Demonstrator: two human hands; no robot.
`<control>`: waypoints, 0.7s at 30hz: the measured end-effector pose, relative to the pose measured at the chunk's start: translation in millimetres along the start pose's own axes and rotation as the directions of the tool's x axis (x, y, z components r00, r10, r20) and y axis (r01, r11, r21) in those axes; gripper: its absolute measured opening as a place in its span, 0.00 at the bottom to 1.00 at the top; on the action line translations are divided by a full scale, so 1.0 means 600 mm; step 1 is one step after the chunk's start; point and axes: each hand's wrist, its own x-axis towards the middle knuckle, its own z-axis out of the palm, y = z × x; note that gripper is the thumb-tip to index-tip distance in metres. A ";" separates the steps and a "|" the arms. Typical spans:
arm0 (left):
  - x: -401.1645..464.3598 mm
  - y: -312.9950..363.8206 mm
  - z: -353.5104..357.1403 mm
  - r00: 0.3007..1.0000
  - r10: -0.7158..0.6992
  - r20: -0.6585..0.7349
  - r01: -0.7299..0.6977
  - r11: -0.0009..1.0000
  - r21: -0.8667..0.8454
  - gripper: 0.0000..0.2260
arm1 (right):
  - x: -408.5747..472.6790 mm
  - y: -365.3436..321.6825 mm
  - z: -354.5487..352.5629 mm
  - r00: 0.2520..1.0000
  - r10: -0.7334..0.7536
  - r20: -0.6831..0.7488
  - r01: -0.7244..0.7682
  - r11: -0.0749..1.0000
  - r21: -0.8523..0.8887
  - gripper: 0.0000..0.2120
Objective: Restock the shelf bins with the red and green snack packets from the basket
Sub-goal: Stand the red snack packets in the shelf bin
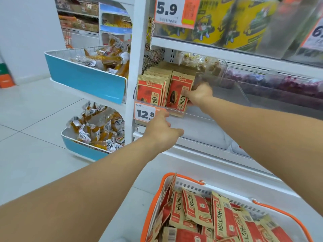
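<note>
Head view, restocking partly done: the right hand [198, 95] reaches into the clear shelf bin [206, 117] and pinches a red snack packet [180, 95], standing it upright beside a row of like packets [152, 92] already filed at the bin's left end; the left hand [163, 131] rests at the bin's front lip just beside the price tag [144, 114], fingers loosely curled, and whether it grips the lip cannot be told; the bin's right-hand stretch holds no packets as yet; the orange-rimmed basket [192, 179] below still carries many red packets [225, 222] in a loose heap; no green packets are plainly discernible in basket or bin; by this evidence most of the load remains to be shelved.
</note>
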 end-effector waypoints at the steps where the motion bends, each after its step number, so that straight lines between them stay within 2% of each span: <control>1: 0.000 0.001 0.002 1.000 -0.007 0.010 0.007 1.000 0.007 0.32 | -0.010 -0.002 -0.005 1.000 0.010 0.011 -0.010 1.000 0.017 0.14; 4: -0.003 0.007 0.008 0.999 -0.017 0.033 0.016 0.998 0.057 0.31 | -0.058 -0.019 -0.036 0.999 -0.028 -0.021 0.029 0.999 0.021 0.21; 7: -0.004 0.010 0.019 0.995 -0.029 0.093 0.013 0.986 0.167 0.31 | -0.125 -0.021 -0.090 0.951 -0.264 -0.162 0.253 0.964 -0.084 0.26; 9: -0.005 0.013 0.032 0.989 -0.042 0.141 0.008 0.971 0.238 0.31 | -0.189 -0.010 -0.136 0.890 -0.438 -0.126 0.415 0.893 -0.175 0.22; 11: -0.005 0.017 0.045 0.984 -0.054 0.168 0.007 0.963 0.271 0.30 | -0.253 0.012 -0.178 0.866 -0.500 -0.009 0.487 0.847 -0.213 0.19; 14: -0.016 0.024 0.071 0.959 -0.092 0.268 0.005 0.951 0.308 0.24 | -0.327 0.073 -0.228 0.884 -0.452 0.121 0.468 0.847 -0.252 0.15; 16: -0.030 0.028 0.096 0.901 -0.124 0.416 -0.059 0.914 0.401 0.20 | -0.364 0.125 -0.258 0.890 -0.410 0.202 0.453 0.851 -0.266 0.13; 17: -0.040 0.030 0.109 0.855 -0.151 0.496 -0.106 0.885 0.454 0.19 | -0.382 0.153 -0.273 0.885 -0.368 0.285 0.443 0.855 -0.272 0.12; 19: -0.060 0.033 0.141 0.754 -0.216 0.620 -0.215 0.812 0.543 0.17 | -0.410 0.212 -0.301 0.830 -0.184 0.527 0.407 0.846 -0.345 0.12; 21: -0.078 0.038 0.171 0.664 -0.285 0.691 -0.319 0.728 0.607 0.18 | -0.432 0.271 -0.320 0.718 0.083 0.691 0.380 0.785 -0.489 0.16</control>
